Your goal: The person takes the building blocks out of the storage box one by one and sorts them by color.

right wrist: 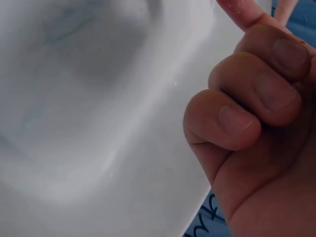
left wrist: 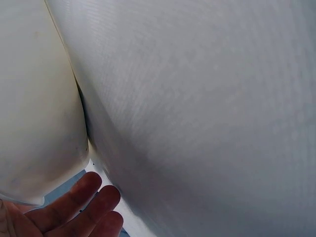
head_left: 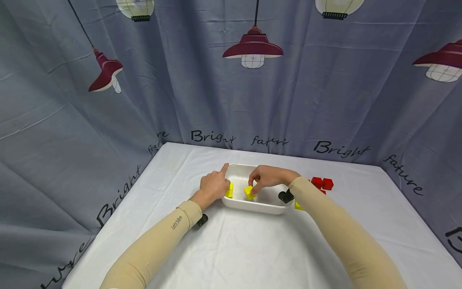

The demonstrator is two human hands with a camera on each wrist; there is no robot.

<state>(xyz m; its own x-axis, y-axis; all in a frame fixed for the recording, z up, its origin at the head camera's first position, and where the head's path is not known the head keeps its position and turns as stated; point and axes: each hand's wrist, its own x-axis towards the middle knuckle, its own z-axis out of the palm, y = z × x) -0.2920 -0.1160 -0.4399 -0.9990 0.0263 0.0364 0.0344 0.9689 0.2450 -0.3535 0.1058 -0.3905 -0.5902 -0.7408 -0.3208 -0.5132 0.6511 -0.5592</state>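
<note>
A white rectangular tray (head_left: 252, 206) stands on the table between the two hands. My left hand (head_left: 213, 184) grips its left rim, index finger stretched along the edge; in the left wrist view several fingers (left wrist: 91, 207) lie outside the tray wall. Beside the thumb, yellow blocks (head_left: 229, 190) sit against the tray's left inner side. Over the tray, my right hand (head_left: 268, 176) pinches a yellow block (head_left: 249, 192) between thumb and index finger, its other fingers (right wrist: 256, 89) curled into the palm. The right wrist view does not show the pinched block.
Several red blocks (head_left: 322, 183) lie on the white-covered table (head_left: 231, 249) right of the tray, partly behind the right sleeve. A yellow block (head_left: 298, 206) shows beside that forearm. A grey-blue curtain (head_left: 202, 100) hangs behind the table.
</note>
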